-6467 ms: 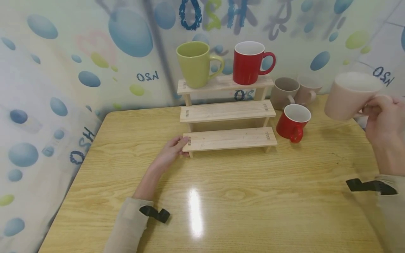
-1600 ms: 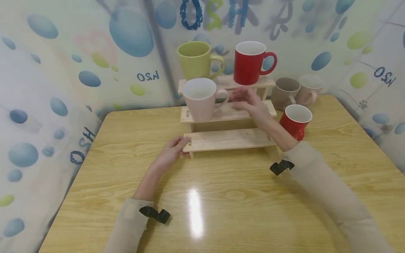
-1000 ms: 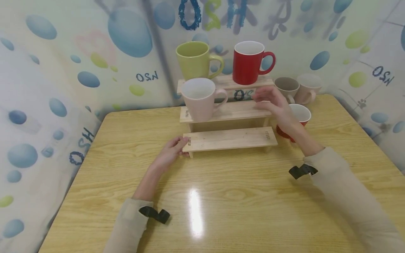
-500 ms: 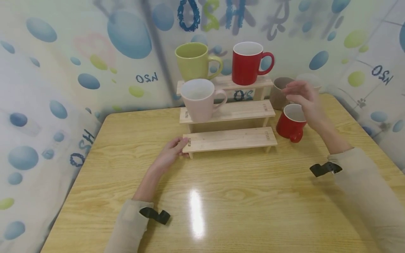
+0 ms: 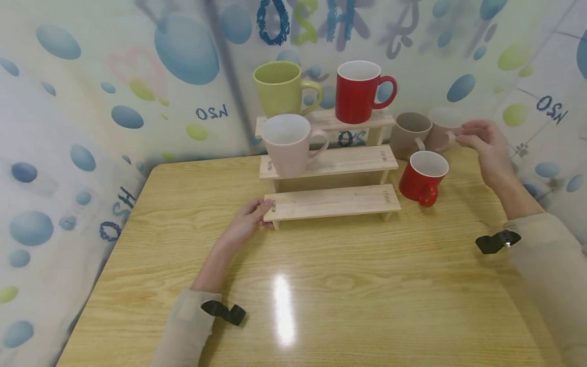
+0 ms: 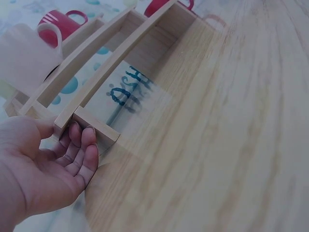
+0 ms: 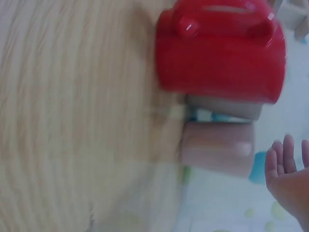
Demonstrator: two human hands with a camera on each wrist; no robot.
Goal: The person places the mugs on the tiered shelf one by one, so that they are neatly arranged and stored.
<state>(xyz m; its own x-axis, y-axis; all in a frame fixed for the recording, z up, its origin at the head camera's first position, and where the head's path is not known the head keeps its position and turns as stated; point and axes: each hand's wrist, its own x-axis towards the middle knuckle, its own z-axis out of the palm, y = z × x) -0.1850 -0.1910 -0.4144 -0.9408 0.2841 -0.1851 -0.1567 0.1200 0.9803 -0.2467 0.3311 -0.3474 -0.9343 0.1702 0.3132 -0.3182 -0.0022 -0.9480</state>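
At the lowest step's left end, my left hand (image 5: 247, 221) grips the three-step wooden shelf (image 5: 332, 202), thumb on top and fingers curled beneath, by the leg in the left wrist view. My right hand (image 5: 489, 153) holds nothing; its fingers are beside the pale pink mug (image 5: 442, 137) at the back right, and contact cannot be told. Another pale pink mug (image 5: 288, 145) stands on the middle step's left part. A green mug (image 5: 277, 92) and a red mug (image 5: 357, 94) stand on the top step. On the table, a second red mug (image 5: 417, 178) sits before a taupe mug (image 5: 405, 137).
The wooden table (image 5: 344, 295) extends in front of the shelf and to both sides. A patterned wall covering (image 5: 183, 112) with blue and green spots rises close behind the shelf and along the sides.
The pale pink mug that my right hand held has come to stand on the middle step, let go. My right hand has since moved right, to the back mugs. My left hand stays put.
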